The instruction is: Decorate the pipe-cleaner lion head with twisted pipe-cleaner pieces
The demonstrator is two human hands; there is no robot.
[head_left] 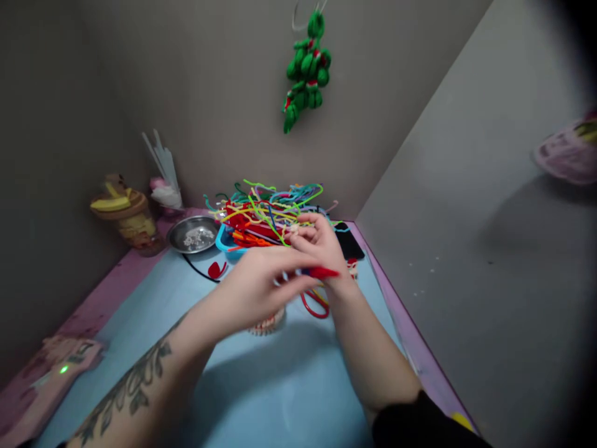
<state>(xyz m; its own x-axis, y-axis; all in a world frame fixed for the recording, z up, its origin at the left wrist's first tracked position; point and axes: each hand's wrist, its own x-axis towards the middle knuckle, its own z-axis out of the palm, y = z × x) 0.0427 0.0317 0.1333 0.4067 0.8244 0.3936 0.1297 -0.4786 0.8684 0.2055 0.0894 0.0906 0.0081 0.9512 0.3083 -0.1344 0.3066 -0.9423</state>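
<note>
Left grip (261,277) pinched on blurred red piece (325,272), right grip (324,246) curled by colourful strands (261,211), hold unclear

Free room over mat (280,386), strand heap (252,216) beyond

Light is dim (right corners black), the left hand (263,279) blurred, the blue mat (298,401) softly shadowed.

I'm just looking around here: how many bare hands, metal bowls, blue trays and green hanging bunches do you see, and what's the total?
Hands: 2, left hand and right hand
Metal bowl: 1
Blue tray: 1
Green hanging bunch: 1
Total: 5
</note>
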